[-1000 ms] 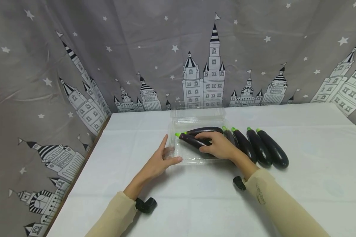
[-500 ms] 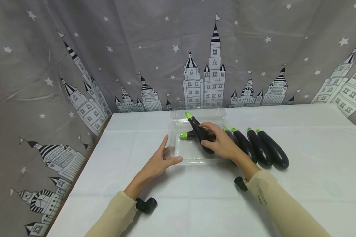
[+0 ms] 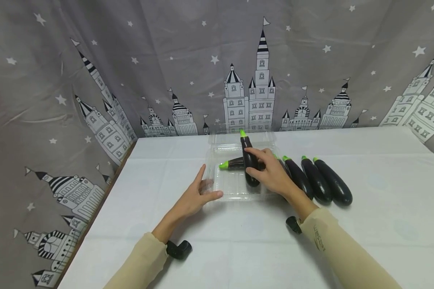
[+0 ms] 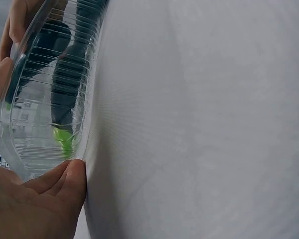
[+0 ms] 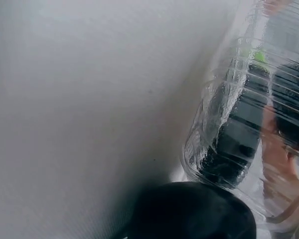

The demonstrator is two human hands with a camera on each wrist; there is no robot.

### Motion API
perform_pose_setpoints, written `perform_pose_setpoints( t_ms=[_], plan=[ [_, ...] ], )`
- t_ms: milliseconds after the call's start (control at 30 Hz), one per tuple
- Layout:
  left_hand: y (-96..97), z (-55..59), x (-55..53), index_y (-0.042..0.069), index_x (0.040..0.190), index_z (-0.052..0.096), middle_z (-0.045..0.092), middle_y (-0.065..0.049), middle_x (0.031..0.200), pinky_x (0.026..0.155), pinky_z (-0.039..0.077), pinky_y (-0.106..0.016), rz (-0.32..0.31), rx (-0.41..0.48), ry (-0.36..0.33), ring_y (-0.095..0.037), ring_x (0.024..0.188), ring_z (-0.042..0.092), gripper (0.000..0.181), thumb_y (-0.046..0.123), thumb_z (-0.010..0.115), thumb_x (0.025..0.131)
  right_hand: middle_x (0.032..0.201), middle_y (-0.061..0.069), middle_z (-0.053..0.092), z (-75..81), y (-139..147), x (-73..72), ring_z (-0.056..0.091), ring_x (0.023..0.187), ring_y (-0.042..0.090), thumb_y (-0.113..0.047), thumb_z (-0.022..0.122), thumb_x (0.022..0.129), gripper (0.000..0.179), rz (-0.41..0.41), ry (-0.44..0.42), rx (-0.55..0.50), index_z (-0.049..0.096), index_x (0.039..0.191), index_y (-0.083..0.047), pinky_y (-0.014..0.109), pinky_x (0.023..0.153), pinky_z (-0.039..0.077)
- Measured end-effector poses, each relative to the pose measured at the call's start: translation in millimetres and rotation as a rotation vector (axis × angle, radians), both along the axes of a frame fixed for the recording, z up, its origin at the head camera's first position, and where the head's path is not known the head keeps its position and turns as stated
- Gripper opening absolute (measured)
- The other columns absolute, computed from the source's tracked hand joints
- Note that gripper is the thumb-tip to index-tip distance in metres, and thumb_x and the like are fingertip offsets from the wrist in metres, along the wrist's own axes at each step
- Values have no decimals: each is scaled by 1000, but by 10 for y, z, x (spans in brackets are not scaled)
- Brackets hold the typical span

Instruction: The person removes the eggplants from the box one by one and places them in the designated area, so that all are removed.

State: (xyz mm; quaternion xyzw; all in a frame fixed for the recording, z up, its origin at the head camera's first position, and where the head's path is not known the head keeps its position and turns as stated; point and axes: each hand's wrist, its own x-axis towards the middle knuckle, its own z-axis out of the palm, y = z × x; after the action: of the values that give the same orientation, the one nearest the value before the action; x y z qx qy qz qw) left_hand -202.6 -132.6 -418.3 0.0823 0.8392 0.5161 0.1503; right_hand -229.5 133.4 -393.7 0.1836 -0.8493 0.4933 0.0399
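Observation:
A clear plastic clamshell box [image 3: 222, 196] lies with its lid [image 3: 220, 138] folded back towards the curtain. Inside it, an eggplant [image 3: 235, 163] rests crosswise, its bright green stem end to the left. My right hand [image 3: 269, 172] grips a second eggplant [image 3: 248, 154] between thumb and fingers, over the first one, its green end pointing away from me. My left hand [image 3: 191, 196] touches the box's left side and near corner, thumb and index finger stretched out. Its fingertips [image 4: 77, 172] press low on the ribbed wall in the left wrist view.
Several more eggplants [image 3: 332, 180] lie side by side right of the box, one partly hidden by my right hand. A white cloth [image 3: 231, 249] covers the table, whose left edge [image 3: 94, 214] meets a grey castle-print curtain [image 3: 166, 40].
The eggplant in my right hand has turned clockwise, from lying nearly crosswise to pointing away from me. The eggplant beneath is now more exposed at its stem end. My left hand stays put.

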Motion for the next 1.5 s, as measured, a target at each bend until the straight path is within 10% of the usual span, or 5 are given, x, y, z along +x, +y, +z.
perform_pose_setpoints(
  t_ms=[1067, 1500],
  plan=[
    [16, -15, -9, 21, 160, 1, 38, -23, 151, 106, 36, -55, 3, -2, 1, -37, 136, 40, 106, 36, 76, 87, 132, 16, 45, 19, 32, -5, 50, 120, 39, -21, 76, 88, 60, -41, -116, -60, 49, 141, -19, 56, 93, 45],
    [8, 12, -15, 21, 160, -1, 38, -21, 152, 107, 36, -53, -4, 7, -9, -37, 138, 39, 110, 42, 77, 85, 143, 14, 43, 252, 203, 43, 47, 124, 37, -25, 75, 89, 64, -18, -143, -121, 46, 145, -19, 58, 94, 43]
  ],
)
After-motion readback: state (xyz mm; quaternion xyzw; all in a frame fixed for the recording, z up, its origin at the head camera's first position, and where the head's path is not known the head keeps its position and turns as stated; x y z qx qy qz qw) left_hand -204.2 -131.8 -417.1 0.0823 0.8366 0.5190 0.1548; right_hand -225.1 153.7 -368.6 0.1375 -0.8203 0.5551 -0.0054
